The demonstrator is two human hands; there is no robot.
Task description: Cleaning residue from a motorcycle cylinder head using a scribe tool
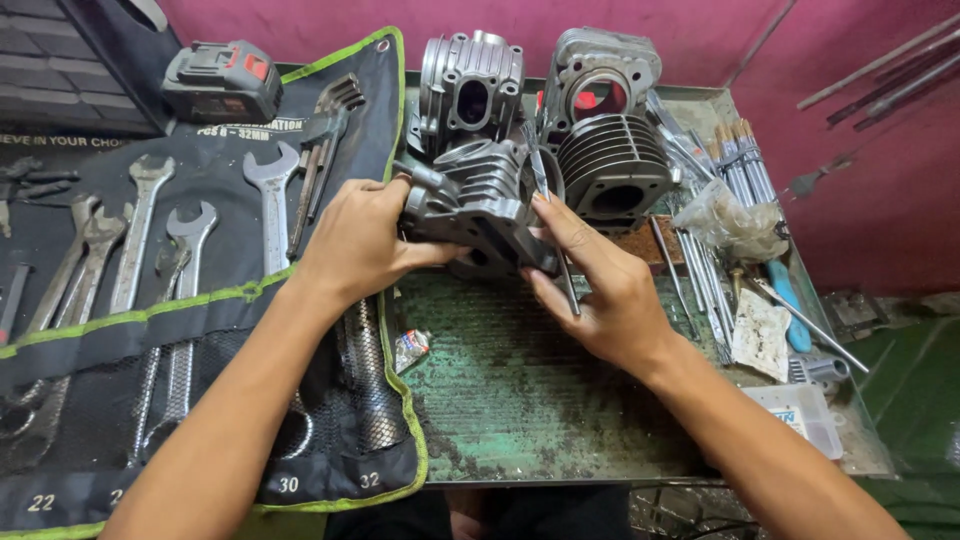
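Observation:
My left hand [360,240] grips the left side of a grey finned engine cylinder head [478,195], holding it just above a worn green tray [520,390]. My right hand [600,285] supports the head's right side, and a thin metal rod [553,215] runs between its fingers, slanting from the head's top down past the palm. Behind the head stand a second grey cylinder head [470,85] and a finned engine cylinder [612,165].
A black tool roll with green trim [200,300] lies at the left, full of spanners [272,200]. A cordless tool battery [222,82] sits at the back left. Rods, brushes [745,160], a plastic bag [730,220] and a blue-handled tool [788,300] crowd the tray's right side.

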